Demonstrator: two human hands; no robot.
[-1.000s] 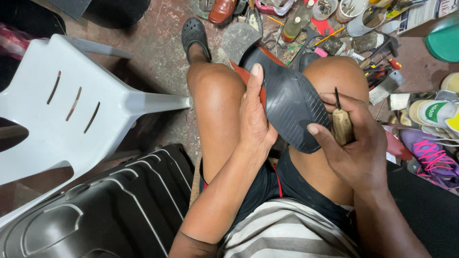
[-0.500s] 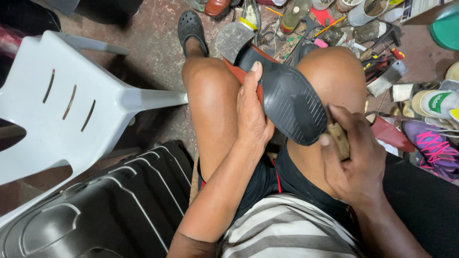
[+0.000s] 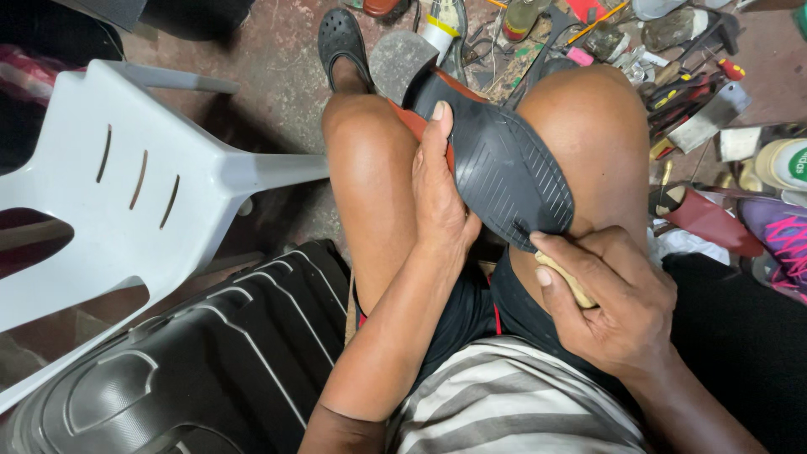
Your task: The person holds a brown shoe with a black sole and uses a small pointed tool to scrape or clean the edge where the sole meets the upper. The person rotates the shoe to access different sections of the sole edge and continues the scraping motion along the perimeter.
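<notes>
A shoe with a black ribbed rubber sole [image 3: 508, 172] and a red-brown upper lies sole-up between my knees. My left hand [image 3: 437, 197] grips its left edge, fingers flat along the side and thumb under it. My right hand [image 3: 609, 298] is closed around a tool with a pale wooden handle [image 3: 565, 279], held at the near end of the sole. The tool's tip is hidden under the sole's edge and my fingers. My left foot wears a black clog [image 3: 340, 40] on the floor ahead.
A white plastic chair [image 3: 126, 193] stands at the left, with a dark hard-shell suitcase [image 3: 193, 370] below it. Tools, bottles, a screwdriver and scraps [image 3: 672, 59] litter the floor at the top right. Sport shoes [image 3: 777, 227] lie at the right edge.
My right hand with the wooden-handled tool has moved down from the sole's right side to its near end. The tool's metal point, visible before, is now hidden. The view has tilted slightly downward.
</notes>
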